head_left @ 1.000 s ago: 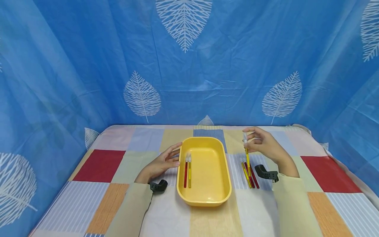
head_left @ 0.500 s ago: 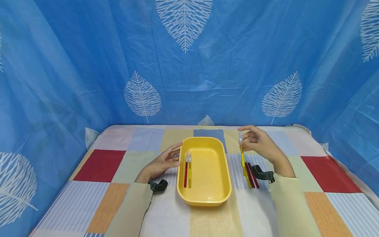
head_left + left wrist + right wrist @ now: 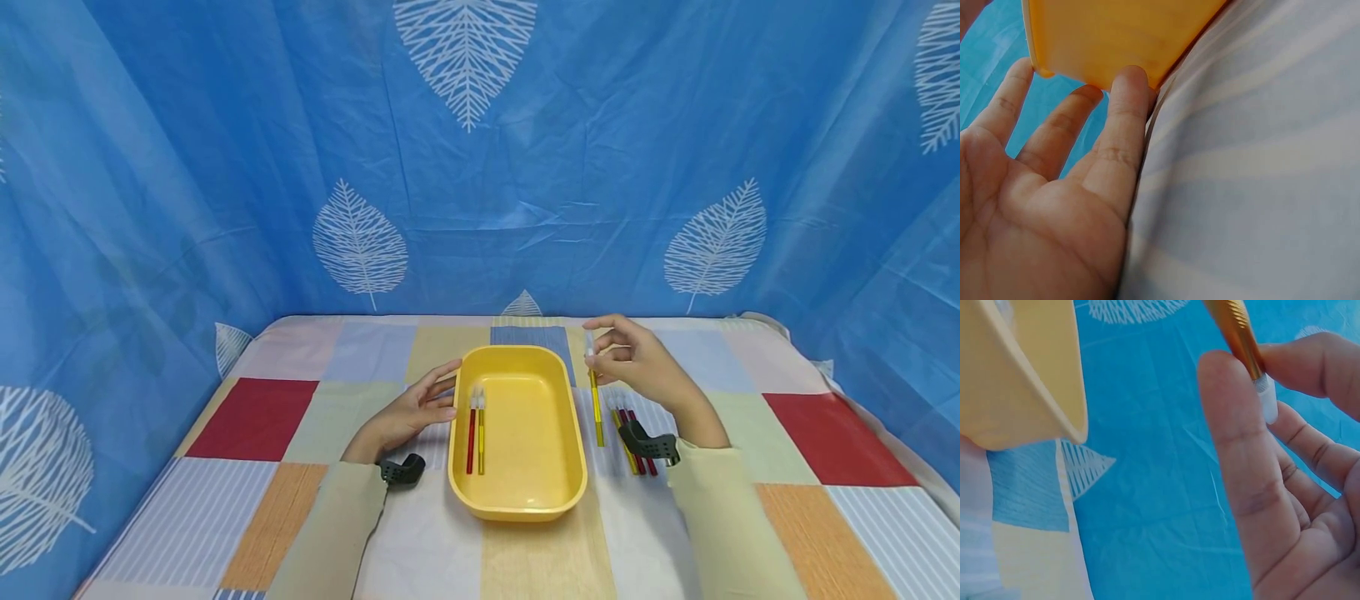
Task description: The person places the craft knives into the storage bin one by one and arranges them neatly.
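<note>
My right hand (image 3: 641,362) pinches a gold craft knife (image 3: 597,412) by its translucent cap end, thumb against forefinger. The knife hangs nearly upright just right of the yellow tray (image 3: 577,467). Close up in the right wrist view, its ridged gold handle (image 3: 1241,328) and whitish cap (image 3: 1268,403) show between the fingers. My left hand (image 3: 408,412) touches the tray's left side with extended fingers; in the left wrist view the fingertips meet the tray's outer wall (image 3: 1116,37). Inside the tray lie a red craft knife (image 3: 471,442) and a gold one (image 3: 481,442), side by side.
Right of the tray, a small row of capped knives, one gold (image 3: 627,450) and red ones (image 3: 651,463), lies on the patchwork cloth (image 3: 420,533), partly hidden by the right wrist's black camera mount (image 3: 648,442). A blue leaf-print curtain (image 3: 480,208) hangs behind.
My right hand has carried the gold craft knife leftward, away from the row and closer to the tray. The left hand and the tray have stayed in place.
</note>
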A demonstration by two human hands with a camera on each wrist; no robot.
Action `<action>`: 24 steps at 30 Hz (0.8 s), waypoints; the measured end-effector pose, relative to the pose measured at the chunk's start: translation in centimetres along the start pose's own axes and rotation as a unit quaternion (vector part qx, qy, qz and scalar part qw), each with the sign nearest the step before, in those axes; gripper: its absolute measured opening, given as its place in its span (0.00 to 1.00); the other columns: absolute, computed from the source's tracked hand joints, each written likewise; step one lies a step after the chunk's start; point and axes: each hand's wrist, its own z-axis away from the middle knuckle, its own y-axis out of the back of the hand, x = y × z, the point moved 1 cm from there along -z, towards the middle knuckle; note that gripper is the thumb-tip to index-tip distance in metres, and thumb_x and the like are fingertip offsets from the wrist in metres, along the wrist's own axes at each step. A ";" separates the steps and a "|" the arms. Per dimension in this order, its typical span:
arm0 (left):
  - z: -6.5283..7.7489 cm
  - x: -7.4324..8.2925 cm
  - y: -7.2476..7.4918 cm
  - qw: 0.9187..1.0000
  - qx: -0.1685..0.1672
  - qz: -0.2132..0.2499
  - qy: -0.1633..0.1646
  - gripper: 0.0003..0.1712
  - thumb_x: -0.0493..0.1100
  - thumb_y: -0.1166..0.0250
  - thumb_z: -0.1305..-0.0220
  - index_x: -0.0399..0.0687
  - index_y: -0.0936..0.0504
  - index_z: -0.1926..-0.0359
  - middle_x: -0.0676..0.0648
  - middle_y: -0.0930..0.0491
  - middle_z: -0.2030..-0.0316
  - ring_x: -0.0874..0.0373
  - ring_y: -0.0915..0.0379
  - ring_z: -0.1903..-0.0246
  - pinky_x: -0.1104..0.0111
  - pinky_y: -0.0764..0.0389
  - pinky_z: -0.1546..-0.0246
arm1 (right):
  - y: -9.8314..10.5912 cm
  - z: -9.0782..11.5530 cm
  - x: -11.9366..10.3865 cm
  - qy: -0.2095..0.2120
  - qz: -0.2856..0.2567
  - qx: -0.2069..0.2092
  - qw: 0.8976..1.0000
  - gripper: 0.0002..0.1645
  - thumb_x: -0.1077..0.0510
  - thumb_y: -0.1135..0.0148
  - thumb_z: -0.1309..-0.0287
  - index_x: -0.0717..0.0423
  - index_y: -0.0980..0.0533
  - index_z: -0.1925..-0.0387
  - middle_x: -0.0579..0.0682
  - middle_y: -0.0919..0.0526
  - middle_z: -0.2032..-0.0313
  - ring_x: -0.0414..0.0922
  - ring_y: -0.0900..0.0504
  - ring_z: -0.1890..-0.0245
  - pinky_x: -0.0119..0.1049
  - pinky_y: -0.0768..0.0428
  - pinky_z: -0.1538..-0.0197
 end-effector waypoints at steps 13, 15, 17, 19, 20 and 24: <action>0.1 0.2 0.1 1.000 0.009 -0.004 0.016 0.50 0.37 0.33 0.23 0.49 0.51 0.11 0.35 0.47 0.16 0.35 0.45 0.19 0.50 0.31 0.24 | -2.1 -1.0 -0.5 -0.003 -0.004 -0.015 1.000 0.30 0.68 0.35 0.27 0.71 0.33 0.28 0.63 0.22 0.55 0.46 0.10 0.65 0.47 0.07 0.58; 0.1 0.2 0.1 1.000 0.010 -0.005 0.018 0.50 0.36 0.33 0.23 0.50 0.51 0.11 0.36 0.47 0.16 0.36 0.46 0.18 0.49 0.32 0.23 | -2.4 -1.2 -0.6 -0.007 -0.001 -0.016 1.000 0.31 0.68 0.35 0.27 0.70 0.32 0.28 0.63 0.22 0.55 0.47 0.09 0.65 0.47 0.07 0.58; 0.1 0.2 0.1 1.000 0.011 -0.008 0.018 0.49 0.36 0.33 0.23 0.51 0.51 0.11 0.36 0.47 0.16 0.37 0.46 0.18 0.49 0.33 0.23 | -2.8 -1.5 -0.6 -0.009 0.000 -0.020 1.000 0.30 0.68 0.35 0.27 0.70 0.32 0.28 0.63 0.22 0.55 0.48 0.09 0.65 0.47 0.07 0.58; 0.1 0.2 0.1 1.000 0.010 -0.008 0.016 0.49 0.37 0.33 0.23 0.50 0.51 0.11 0.36 0.47 0.16 0.37 0.47 0.18 0.48 0.33 0.23 | -3.2 -1.8 -0.7 -0.009 -0.001 -0.026 1.000 0.30 0.67 0.35 0.26 0.70 0.32 0.28 0.63 0.21 0.54 0.48 0.10 0.66 0.45 0.07 0.59; 0.0 0.2 0.1 1.000 0.009 -0.008 0.015 0.49 0.37 0.33 0.23 0.50 0.51 0.11 0.36 0.47 0.15 0.36 0.47 0.18 0.48 0.34 0.23 | -3.4 -2.0 -0.7 -0.008 -0.002 -0.031 0.999 0.30 0.67 0.35 0.26 0.70 0.32 0.28 0.62 0.21 0.54 0.48 0.10 0.66 0.44 0.07 0.58; 0.0 0.0 0.2 1.000 0.007 -0.006 0.014 0.50 0.38 0.32 0.23 0.50 0.51 0.11 0.36 0.47 0.15 0.37 0.47 0.18 0.47 0.35 0.22 | -4.3 -2.7 -0.9 -0.013 -0.013 -0.047 0.999 0.29 0.67 0.36 0.25 0.70 0.32 0.28 0.62 0.19 0.55 0.48 0.10 0.66 0.46 0.07 0.58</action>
